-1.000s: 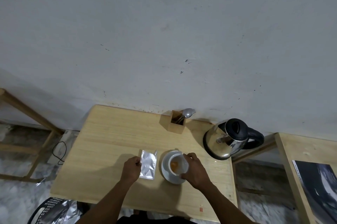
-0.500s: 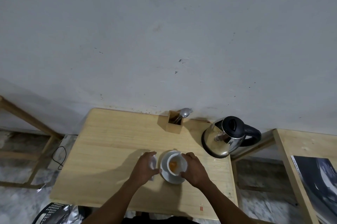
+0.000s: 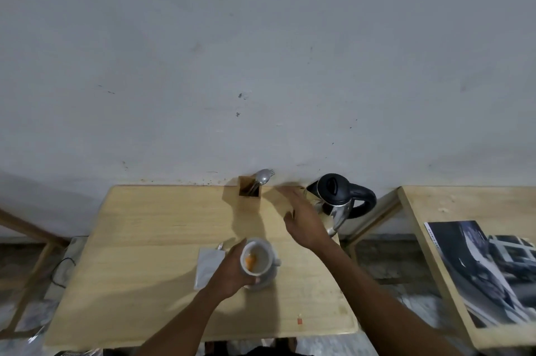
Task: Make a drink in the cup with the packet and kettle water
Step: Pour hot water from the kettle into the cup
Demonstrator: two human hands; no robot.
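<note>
A white cup (image 3: 257,257) with orange powder at its bottom is gripped from the left by my left hand (image 3: 230,271), above a white saucer (image 3: 268,280). The silver packet (image 3: 207,267) lies flat on the wooden table (image 3: 150,239) just left of that hand. My right hand (image 3: 304,222) hovers with fingers spread, just left of the steel kettle (image 3: 338,202) with its black lid and handle, partly covering the kettle's body. It holds nothing.
A wooden holder (image 3: 249,191) with a spoon and fork stands at the table's back edge by the wall. A second table (image 3: 464,254) with a dark printed sheet lies to the right, across a gap. A cable lies on the floor at left.
My right hand left the cup and moved up and right to the kettle. My left hand shifted from the packet onto the cup, which looks raised off the saucer.
</note>
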